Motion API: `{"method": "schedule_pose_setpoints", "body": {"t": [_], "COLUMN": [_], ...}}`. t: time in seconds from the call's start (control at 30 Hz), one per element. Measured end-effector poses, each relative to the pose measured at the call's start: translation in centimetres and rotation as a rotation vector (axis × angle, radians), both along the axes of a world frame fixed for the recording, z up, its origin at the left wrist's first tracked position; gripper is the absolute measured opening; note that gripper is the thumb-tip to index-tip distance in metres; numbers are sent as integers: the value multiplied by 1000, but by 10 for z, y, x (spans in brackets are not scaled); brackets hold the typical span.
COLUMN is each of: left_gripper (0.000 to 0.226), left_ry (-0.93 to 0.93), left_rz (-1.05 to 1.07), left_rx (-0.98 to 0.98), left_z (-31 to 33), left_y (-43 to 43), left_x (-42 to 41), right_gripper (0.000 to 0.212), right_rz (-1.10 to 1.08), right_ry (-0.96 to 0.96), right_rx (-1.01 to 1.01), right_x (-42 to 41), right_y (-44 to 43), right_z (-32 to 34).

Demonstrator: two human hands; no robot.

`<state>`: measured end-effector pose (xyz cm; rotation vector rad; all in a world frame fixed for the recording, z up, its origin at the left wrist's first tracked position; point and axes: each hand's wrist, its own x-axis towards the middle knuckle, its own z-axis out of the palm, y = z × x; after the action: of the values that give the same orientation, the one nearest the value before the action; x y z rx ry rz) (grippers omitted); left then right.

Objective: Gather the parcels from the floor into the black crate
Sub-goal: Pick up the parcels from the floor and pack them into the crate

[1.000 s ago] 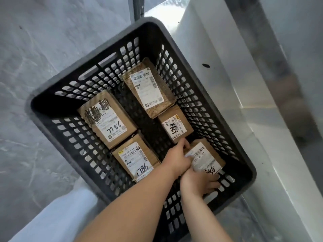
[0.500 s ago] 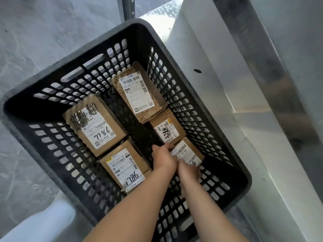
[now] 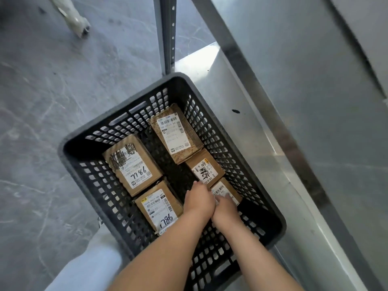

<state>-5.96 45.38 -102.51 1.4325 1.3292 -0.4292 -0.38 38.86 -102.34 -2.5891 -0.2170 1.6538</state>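
2 bare forearms reach in from the bottom of the frame, side by side, and meet inside the black crate [image 3: 98, 185]. At lower left, beside the crate, is a pale trouser leg [image 3: 88, 267].

The left hand [image 3: 199, 202] is seen from the back. Its fingers are bent down over the left edge of the small parcel [image 3: 227, 189] and curl against it, with the fingertips hidden. The right hand [image 3: 225, 210] touches the left hand. Its fingers lie close together on the white label of the small parcel, slightly blurred, and I cannot tell if the thumb grips it.

The small parcel sits on the crate floor at lower right of centre, against the right wall. 5 parcels are in the crate in all, every one brown with a white label facing up. The parcel marked 1786 [image 3: 156, 208] lies left of the hands, partly under the left forearm. Just beyond the small parcel lies the scribbled parcel [image 3: 204, 168], touching it. The parcel marked 7786 [image 3: 132, 163] lies at centre left, and the far parcel [image 3: 176, 133] near the crate's far corner.

The crate stands on a grey floor [image 3: 42, 101]. A metal post [image 3: 167, 34] rises at top centre, and a metal shelf [image 3: 294, 101] fills the right side. At upper left lies a pale object [image 3: 73, 15] that I cannot identify.
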Motion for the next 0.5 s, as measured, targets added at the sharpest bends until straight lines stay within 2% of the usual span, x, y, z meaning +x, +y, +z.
{"method": "schedule_pose_setpoints", "body": {"t": [0.13,0.23,0.3,0.33,0.43,0.5], "left_gripper": [32,39,50,54,57,59], "left_ry": [-10,-88,-84,-91,-163,-201], "left_rz": [52,-81,-251,-308,-402,-440], "left_rx": [42,211,414,593,936,1087], "left_z": [70,158,226,262,366,440], "left_y": [32,53,59,64,80,97], "left_x": [2,7,6,4,-7,-13], "right_gripper": [43,55,64,66,68,67], "right_rz": [188,233,266,277,405,518], "right_ry": [-64,-187,-280,-294,-307,-475], "right_rx": [127,142,193,245,430,544], "right_x": [11,27,37,39,34,27], "right_y": [29,46,55,62,73,80], "right_z": [71,154,221,259,371,439]}}
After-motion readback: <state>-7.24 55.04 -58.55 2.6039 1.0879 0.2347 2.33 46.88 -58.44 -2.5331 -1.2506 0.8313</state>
